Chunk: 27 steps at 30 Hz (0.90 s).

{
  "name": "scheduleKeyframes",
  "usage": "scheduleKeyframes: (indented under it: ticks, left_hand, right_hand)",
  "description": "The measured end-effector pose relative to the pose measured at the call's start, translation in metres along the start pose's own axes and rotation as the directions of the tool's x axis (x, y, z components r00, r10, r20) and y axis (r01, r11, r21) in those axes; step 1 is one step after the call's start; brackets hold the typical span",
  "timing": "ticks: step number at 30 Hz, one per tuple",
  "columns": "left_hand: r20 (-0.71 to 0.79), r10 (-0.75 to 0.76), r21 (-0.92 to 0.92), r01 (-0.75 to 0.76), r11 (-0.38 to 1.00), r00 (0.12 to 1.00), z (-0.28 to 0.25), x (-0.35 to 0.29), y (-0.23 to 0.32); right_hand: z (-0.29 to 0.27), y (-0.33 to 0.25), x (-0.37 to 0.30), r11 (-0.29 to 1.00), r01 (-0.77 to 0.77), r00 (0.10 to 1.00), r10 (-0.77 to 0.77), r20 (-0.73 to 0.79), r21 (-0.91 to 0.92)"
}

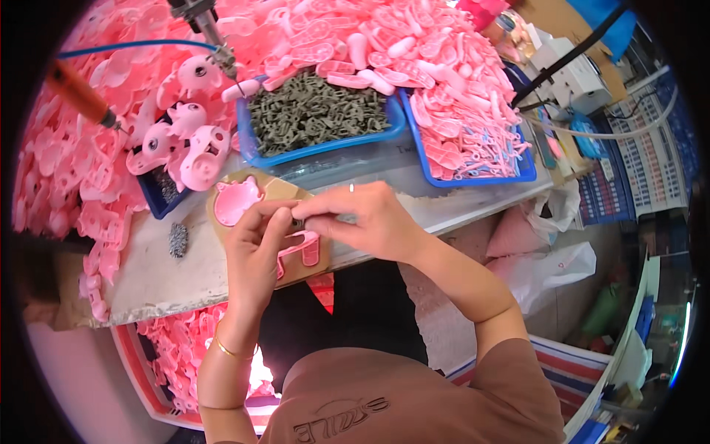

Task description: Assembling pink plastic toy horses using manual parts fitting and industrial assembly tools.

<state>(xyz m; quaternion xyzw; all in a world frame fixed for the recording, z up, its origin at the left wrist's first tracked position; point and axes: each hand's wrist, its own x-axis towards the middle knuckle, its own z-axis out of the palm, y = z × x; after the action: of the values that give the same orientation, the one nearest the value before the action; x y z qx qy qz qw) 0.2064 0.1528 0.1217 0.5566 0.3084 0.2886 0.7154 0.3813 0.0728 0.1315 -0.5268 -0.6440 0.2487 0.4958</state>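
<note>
My hands meet over a tan board at the table's near edge. The fingers of my left hand are closed on a pink plastic part, which shows below the fingertips with a loop-shaped end. My right hand reaches in from the right, its thumb and fingers pinched against the same spot. Something small and dark shows between the fingertips, too hidden to name. Just beyond my left hand, a pink bowl-shaped shell with small ears lies on the board.
A blue tray of grey plastic pieces stands ahead, beside a blue bin of pink and blue parts. Pink parts are heaped behind. An orange-handled screwdriver and another tool hang above. Small metal pieces lie left.
</note>
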Motion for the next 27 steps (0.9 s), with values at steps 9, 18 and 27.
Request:
scheduleKeyframes:
  ticks: [9,18,27]
  left_hand:
    - [-0.042,0.066,0.119,-0.06,0.991,0.997,-0.02,-0.009,0.004]
    - [0.04,-0.017,0.139,0.011,0.99,0.999,-0.011,-0.011,0.003]
    - [0.05,-0.039,0.125,0.032,0.992,0.998,-0.011,-0.015,0.006]
  right_hand:
    - [-0.147,0.038,-0.063,0.684,-0.504,0.741,0.028,-0.671,-0.528]
    - [-0.182,0.071,-0.071,0.381,-0.353,0.914,-0.056,-0.402,-0.855]
    - [-0.215,0.047,-0.071,0.786,-0.576,0.738,0.38,-0.557,-0.227]
